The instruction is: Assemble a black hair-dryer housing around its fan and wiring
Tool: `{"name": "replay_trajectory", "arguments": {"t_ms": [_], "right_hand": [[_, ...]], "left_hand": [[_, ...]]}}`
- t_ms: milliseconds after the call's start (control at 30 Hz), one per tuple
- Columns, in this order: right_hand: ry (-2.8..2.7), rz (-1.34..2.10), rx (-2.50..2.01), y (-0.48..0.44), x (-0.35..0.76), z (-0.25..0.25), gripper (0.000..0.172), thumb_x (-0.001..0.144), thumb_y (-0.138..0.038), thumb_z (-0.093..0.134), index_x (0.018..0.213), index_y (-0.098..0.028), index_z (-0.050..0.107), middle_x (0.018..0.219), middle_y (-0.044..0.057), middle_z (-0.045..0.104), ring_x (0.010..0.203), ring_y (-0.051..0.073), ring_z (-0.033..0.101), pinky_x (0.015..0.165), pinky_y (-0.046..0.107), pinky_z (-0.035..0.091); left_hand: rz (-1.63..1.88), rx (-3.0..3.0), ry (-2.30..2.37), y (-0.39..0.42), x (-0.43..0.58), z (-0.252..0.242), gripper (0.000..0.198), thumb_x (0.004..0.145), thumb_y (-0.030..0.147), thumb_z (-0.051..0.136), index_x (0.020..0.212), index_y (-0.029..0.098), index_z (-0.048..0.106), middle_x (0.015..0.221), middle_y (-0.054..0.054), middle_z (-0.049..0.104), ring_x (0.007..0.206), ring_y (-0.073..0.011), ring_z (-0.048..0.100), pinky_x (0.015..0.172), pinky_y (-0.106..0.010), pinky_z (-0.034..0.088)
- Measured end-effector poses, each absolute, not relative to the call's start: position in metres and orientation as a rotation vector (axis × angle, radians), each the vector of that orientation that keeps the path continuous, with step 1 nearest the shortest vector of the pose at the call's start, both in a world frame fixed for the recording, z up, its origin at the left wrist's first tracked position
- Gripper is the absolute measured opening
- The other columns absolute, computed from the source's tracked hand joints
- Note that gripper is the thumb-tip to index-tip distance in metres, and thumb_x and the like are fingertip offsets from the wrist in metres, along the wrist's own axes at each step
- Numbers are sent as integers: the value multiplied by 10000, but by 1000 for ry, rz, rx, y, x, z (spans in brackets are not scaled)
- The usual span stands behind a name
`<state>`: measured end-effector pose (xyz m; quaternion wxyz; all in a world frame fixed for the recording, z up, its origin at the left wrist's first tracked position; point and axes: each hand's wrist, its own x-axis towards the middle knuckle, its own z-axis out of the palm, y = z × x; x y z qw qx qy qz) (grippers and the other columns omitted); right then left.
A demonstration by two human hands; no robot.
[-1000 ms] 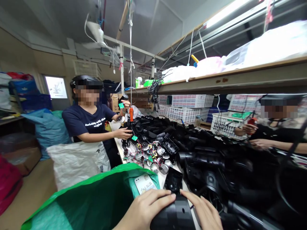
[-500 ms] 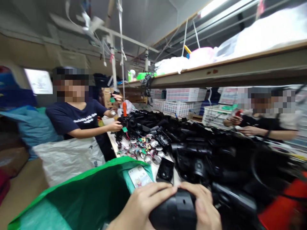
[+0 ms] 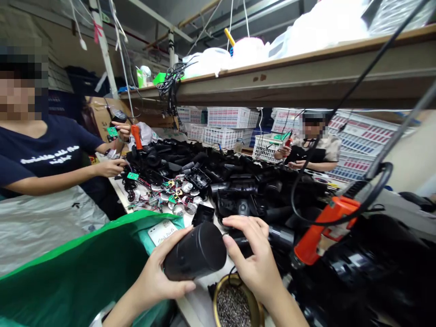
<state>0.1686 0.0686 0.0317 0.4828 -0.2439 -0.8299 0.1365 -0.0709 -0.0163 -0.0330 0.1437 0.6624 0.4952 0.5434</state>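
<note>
Green bag [image 3: 78, 277] seen at 8 o'clock. Left hand [image 3: 160, 274] clamped around black cylindrical housing [image 3: 195, 251], which is held tilted over the bench edge, just above 6 o'clock. Right hand [image 3: 254, 256] spread open, fingertips resting by the housing's top end. Brass bowl of screws [image 3: 235, 304] below. Orange electric screwdriver [image 3: 320, 229] hung at 3 o'clock over black plastic parts [image 3: 245, 186]
</note>
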Motion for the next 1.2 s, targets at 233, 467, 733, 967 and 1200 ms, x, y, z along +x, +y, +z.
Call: {"name": "replay_trajectory", "arguments": {"t_ms": [233,467,733,967,1200], "right_hand": [[-2118,462,-512,60,165,36,297,1076,-383,455,1351,-326,551,1355,-2,661,1278,197,582,1110,417,260],[-1814,694,-541,60,147,6,424,1105,-402,288,1192,-243,671,1199,58,707,1163,213,630,996,372,456],[-1303,914,-591,56,144,5,545,1084,-447,312,895,-216,767,963,52,776,987,225,702,924,360,497],[-1240,952,-534,48,138,4,519,1075,-421,329,875,-226,767,950,38,780,965,208,703,900,340,509],[-1213,891,-566,45,137,6,522,1078,-446,324,877,-220,750,950,45,771,953,210,706,886,346,510]], "left_hand": [[1365,1860,1638,-24,-53,-26,798,695,407,903,1409,307,562,1368,-108,696,1217,-362,692,1015,-537,590],[1403,2060,1792,-31,-15,4,735,730,327,884,1347,319,486,1381,-110,667,1266,-332,664,1035,-520,585],[1705,2177,1459,-28,-7,-6,947,750,771,718,1519,305,422,1434,-149,611,1326,-334,601,1116,-463,509],[2065,1831,1203,-23,23,13,474,992,666,460,1157,275,671,1168,-67,724,1135,-259,679,1045,-389,496],[2269,1640,1111,-15,36,11,526,1107,426,261,1004,249,745,1018,-34,764,1048,-233,709,1005,-373,497]]}}
